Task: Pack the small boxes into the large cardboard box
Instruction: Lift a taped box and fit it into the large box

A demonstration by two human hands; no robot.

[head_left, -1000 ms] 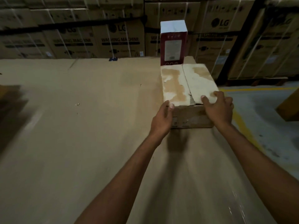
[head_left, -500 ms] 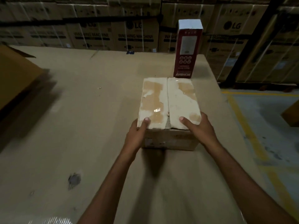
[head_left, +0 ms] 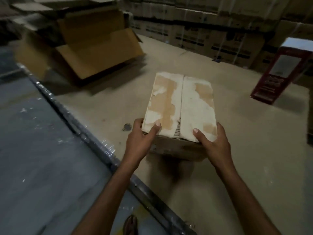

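cardboard work surface (head_left: 254,150): my left hand (head_left: 140,141) and right hand (head_left: 214,143) grip small box (head_left: 181,106); large cardboard box (head_left: 94,48) open, far left; red box (head_left: 281,73) upright, right.

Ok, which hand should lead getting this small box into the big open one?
Probably the left hand: it grips the small box on the side facing the big box. The right hand grips the other side.
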